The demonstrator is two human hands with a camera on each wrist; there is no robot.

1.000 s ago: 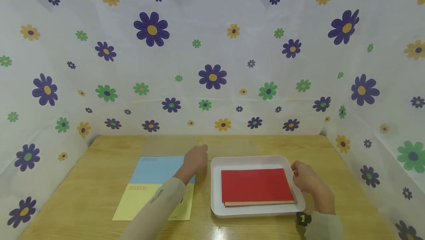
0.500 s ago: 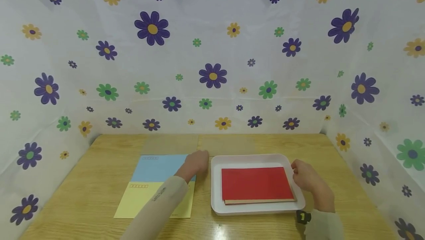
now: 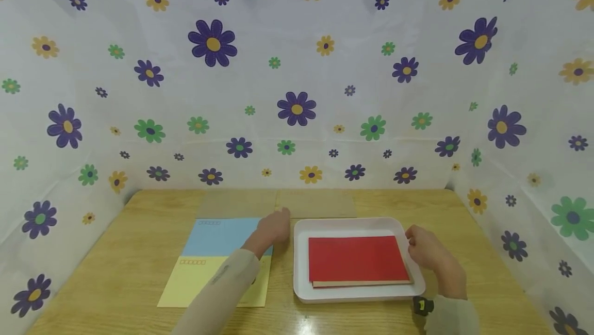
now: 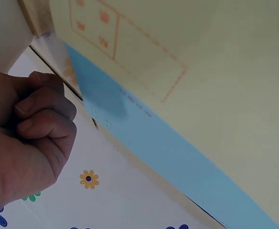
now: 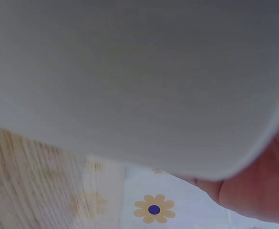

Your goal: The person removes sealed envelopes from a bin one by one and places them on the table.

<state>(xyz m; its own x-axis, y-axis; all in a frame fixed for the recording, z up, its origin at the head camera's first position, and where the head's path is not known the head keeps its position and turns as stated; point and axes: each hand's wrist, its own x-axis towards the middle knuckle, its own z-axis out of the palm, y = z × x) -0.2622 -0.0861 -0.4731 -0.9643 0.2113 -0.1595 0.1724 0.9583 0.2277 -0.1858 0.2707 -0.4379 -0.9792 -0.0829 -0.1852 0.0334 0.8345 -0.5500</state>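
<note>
A white tray [image 3: 352, 226] on the wooden table bears a red envelope [image 3: 357, 258], with tan edges of more paper under it. My left hand [image 3: 273, 228] is curled into a fist over the right side of a blue envelope [image 3: 223, 237], left of the tray. In the left wrist view this fist [image 4: 39, 119] shows nothing in it. A yellow envelope [image 3: 195, 278] lies nearer, partly under my left sleeve. My right hand [image 3: 429, 247] has curled fingers close beside the tray's right rim. In the right wrist view the tray wall [image 5: 129, 95] hides its fingers; contact is unclear.
Two tan flat sheets [image 3: 238, 203] lie side by side along the table's back edge. White flower-patterned cloth [image 3: 297, 67] encloses the table at the back and both sides. A dark watch [image 3: 423, 305] is on my right wrist.
</note>
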